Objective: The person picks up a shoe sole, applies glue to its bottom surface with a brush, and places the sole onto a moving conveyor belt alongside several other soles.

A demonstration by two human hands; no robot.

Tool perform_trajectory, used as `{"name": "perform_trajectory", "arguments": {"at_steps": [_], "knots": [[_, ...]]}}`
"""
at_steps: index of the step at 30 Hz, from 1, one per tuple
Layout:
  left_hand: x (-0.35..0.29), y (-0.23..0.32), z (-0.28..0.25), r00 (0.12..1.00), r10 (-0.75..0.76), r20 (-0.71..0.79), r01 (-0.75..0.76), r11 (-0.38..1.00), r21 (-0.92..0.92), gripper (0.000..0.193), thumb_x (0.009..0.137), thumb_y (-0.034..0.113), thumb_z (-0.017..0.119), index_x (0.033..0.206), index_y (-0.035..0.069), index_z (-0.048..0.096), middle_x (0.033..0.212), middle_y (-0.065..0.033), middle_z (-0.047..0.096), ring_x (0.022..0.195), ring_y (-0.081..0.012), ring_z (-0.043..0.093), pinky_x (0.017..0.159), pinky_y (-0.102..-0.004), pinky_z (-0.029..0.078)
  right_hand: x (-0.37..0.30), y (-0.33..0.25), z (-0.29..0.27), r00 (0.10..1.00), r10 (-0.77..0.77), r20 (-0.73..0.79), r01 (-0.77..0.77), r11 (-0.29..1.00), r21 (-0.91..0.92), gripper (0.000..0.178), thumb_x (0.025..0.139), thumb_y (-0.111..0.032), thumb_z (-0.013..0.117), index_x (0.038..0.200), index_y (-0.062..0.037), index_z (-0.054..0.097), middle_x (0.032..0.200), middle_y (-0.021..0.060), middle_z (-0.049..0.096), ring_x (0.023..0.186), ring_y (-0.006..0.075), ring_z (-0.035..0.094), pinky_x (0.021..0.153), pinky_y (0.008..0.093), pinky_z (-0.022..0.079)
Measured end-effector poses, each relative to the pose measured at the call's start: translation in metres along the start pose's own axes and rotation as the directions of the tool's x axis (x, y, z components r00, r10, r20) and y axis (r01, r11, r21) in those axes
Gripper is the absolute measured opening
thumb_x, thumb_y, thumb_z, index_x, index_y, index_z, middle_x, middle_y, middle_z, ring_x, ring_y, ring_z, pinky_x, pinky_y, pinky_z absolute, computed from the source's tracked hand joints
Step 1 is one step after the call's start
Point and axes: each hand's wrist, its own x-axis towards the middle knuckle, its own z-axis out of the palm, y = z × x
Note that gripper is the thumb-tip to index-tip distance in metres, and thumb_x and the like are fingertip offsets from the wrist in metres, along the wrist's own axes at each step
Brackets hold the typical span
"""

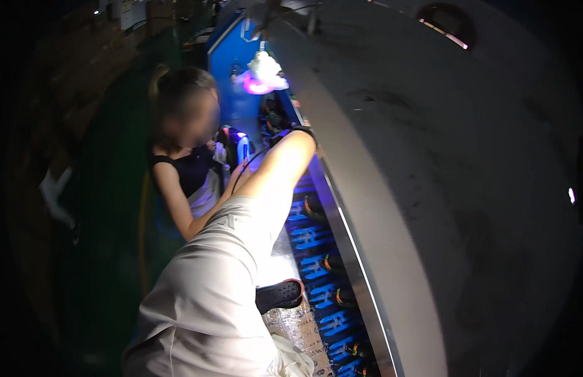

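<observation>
Neither my left hand nor my right hand can be made out. A pale beige garment [203,283] fills the lower middle of the picture. From it a brightly lit bare limb [282,166] reaches up to a dark band or dark object at its far end; whether it is an arm or a leg, I cannot tell. Left of the limb sits a co-worker [184,166] in a dark sleeveless top. The co-worker's hand [240,178] is beside a thin dark cable [244,168]. Close to it glows a narrow blue-lit thing [243,147], its kind unclear.
A lamp with a pinkish glow [260,78] hangs before a blue panel [225,81]. Along the right runs a broad grey surface [392,207] with a metal edge. Under that edge is a row of blue-and-black parts [313,264]. A black clog [280,296] rests beside them.
</observation>
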Motion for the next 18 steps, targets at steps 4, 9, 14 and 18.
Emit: {"name": "perform_trajectory", "arguments": {"at_steps": [4, 9, 14, 18], "knots": [[0.006, -0.017, -0.005, 0.997, -0.063, 0.043, 0.061, 0.997, 0.041, 0.045, 0.098, 0.031, 0.062, 0.137, 0.008, 0.060, 0.139, -0.0132, 0.062, 0.132, -0.0333, 0.058, 0.111, -0.0503, 0.045, -0.016, 0.019, -0.011, 0.995, 0.086, -0.056, -0.085, 0.996, 0.023, 0.030, 0.106, -0.020, 0.069, 0.132, -0.0077, 0.076, 0.128, 0.0132, 0.077, 0.118, 0.0248, 0.071, 0.104, 0.0373, 0.056], [0.005, -0.019, -0.019, 0.990, -0.113, 0.088, 0.109, 0.993, 0.044, 0.049, 0.099, 0.032, 0.061, 0.141, 0.008, 0.056, 0.143, -0.0135, 0.060, 0.136, -0.0328, 0.056, 0.113, -0.0498, 0.044, -0.045, 0.040, -0.031, 0.976, 0.180, -0.125, -0.173, 0.983, 0.067, 0.030, 0.105, -0.021, 0.071, 0.130, -0.0074, 0.077, 0.126, 0.0127, 0.078, 0.117, 0.0241, 0.072, 0.104, 0.0373, 0.056], [0.000, -0.031, -0.037, 0.986, -0.107, 0.125, 0.105, 0.994, 0.018, 0.052, 0.100, 0.033, 0.059, 0.145, 0.007, 0.053, 0.147, -0.0139, 0.058, 0.139, -0.0324, 0.054, 0.115, -0.0493, 0.043, -0.101, 0.081, -0.046, 0.941, 0.231, -0.249, -0.189, 0.966, 0.179, 0.030, 0.104, -0.021, 0.073, 0.129, -0.0072, 0.078, 0.125, 0.0122, 0.079, 0.116, 0.0234, 0.072, 0.104, 0.0374, 0.056], [-0.030, -0.047, -0.059, 0.987, -0.025, 0.157, 0.035, 0.997, -0.062, 0.055, 0.101, 0.034, 0.058, 0.148, 0.007, 0.051, 0.151, -0.0141, 0.056, 0.142, -0.0320, 0.052, 0.117, -0.0489, 0.042, -0.178, 0.134, -0.061, 0.901, 0.295, -0.317, -0.188, 0.926, 0.327, 0.030, 0.103, -0.022, 0.074, 0.128, -0.0070, 0.078, 0.123, 0.0118, 0.080, 0.115, 0.0229, 0.073, 0.103, 0.0374, 0.056]]}}
